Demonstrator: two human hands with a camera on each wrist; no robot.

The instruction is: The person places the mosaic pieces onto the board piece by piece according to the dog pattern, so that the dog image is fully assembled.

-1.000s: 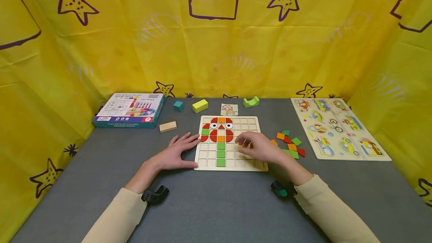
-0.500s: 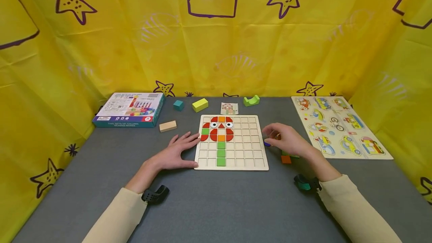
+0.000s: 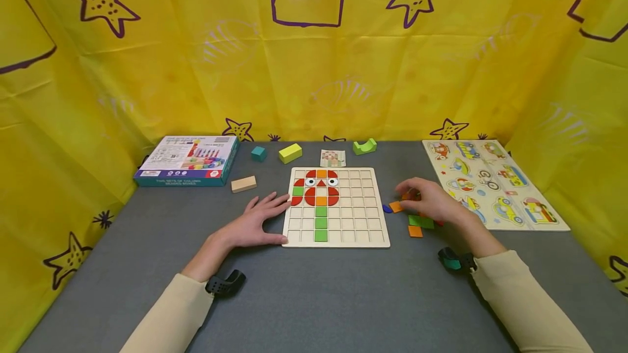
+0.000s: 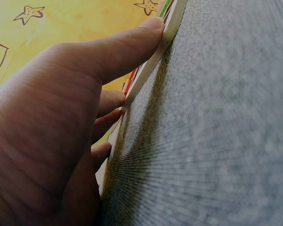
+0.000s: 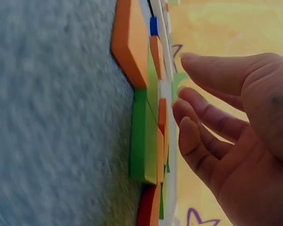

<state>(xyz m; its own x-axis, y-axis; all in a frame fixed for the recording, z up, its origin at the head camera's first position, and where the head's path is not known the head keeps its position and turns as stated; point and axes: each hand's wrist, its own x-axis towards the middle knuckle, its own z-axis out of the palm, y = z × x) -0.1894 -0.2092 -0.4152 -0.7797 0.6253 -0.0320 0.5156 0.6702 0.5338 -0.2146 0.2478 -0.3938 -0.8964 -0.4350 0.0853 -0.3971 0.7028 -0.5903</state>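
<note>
Wooden grid board (image 3: 357,212), set mid-surface (image 3: 314,293), is touched along its left edge by the left hand (image 3: 257,224), fingers spread, nothing clasped. It is probably best kept steady there while loose tiles (image 3: 421,223) at right are lifted singly, by their edges, so neighbours are not nudged. Over those tiles the right hand (image 3: 430,200) is poised, fingers bent, thumb parted, nothing seen in its grip. The board's left side is patterned with red rounded pieces (image 3: 310,196), two eyes (image 3: 311,182) and a green column (image 3: 321,223); toward the right, pale gridded wood is shown.
</note>
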